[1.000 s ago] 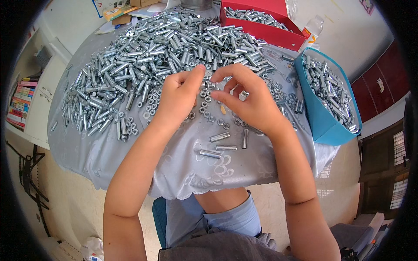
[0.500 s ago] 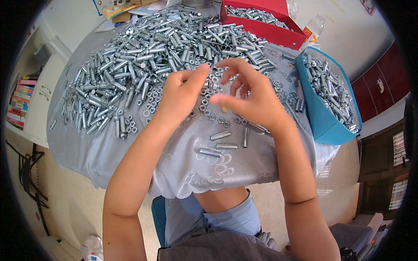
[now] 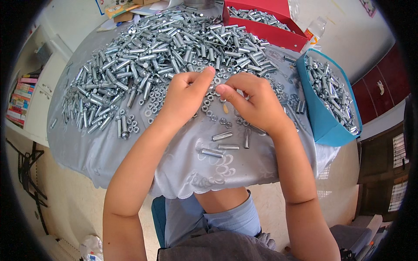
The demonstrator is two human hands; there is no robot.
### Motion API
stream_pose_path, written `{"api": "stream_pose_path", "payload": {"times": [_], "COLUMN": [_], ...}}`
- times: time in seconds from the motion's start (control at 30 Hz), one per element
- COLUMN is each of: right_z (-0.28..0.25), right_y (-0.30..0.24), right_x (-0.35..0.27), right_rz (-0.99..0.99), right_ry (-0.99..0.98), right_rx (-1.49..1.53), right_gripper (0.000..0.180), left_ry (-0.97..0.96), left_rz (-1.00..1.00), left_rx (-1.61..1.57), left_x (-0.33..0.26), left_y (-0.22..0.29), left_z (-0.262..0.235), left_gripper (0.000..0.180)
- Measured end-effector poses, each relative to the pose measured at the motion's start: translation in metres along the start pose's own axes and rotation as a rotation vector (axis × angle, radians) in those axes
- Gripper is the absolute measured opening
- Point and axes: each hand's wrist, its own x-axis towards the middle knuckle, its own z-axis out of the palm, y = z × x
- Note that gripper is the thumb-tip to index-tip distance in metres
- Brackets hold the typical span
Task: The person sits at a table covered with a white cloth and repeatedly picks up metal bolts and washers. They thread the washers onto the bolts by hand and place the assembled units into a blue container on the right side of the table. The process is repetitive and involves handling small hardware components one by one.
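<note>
Near the middle of the frame, just above centre, my left hand [image 3: 185, 98] and my right hand [image 3: 252, 102] meet fingertip to fingertip over the grey tablecloth [image 3: 130, 156]. Both are curled shut in a pinch on one small metal piece [image 3: 212, 87], a short silvery part of which I see only a sliver between the thumbs; whether it is a sleeve with a nut on it or a nut alone I cannot tell.

I judge the piece hard, stiff and light for its size, with a smooth plated skin that will slide if my fingers go slack. It is best held across its round sides with thumb and forefinger, one hand steadying the body while the other takes the end. Nothing about it looks fragile; the risk is dropping it among its likes.

Under my fingers lie loose nuts [image 3: 156, 102], scattered flat on the cloth. Four metal sleeves [image 3: 222, 136] rest apart below my hands, toward lower centre. Across the upper left spreads the big heap of sleeves [image 3: 143, 56]. At upper right stands a red tray [image 3: 270, 32] with more of them, and at right a blue bin [image 3: 320, 117], also filled.
</note>
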Motion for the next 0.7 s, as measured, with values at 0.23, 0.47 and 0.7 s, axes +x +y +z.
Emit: {"api": "stream_pose_path", "payload": {"times": [0.23,0.47,0.7], "right_z": [0.0019,0.0009,0.0008], "right_y": [0.0017,0.0017,-0.0045], "right_x": [0.0002,-0.0016,-0.0011], "right_rz": [-0.087,-0.039,-0.015], "right_ry": [0.048,-0.076,-0.032], "right_rx": [-0.017,-0.008,-0.006], "right_gripper": [0.020,0.028,0.024], "left_ry": [0.024,0.006,-0.023], "left_rz": [-0.016,0.001,-0.005], "left_rx": [0.001,-0.009,-0.003], "left_x": [-0.0011,-0.0027,0.0002], "left_y": [0.0024,0.0027,-0.0005], "left_z": [0.0031,0.0049,0.0023], "left_gripper": [0.049,0.048,0.049]}}
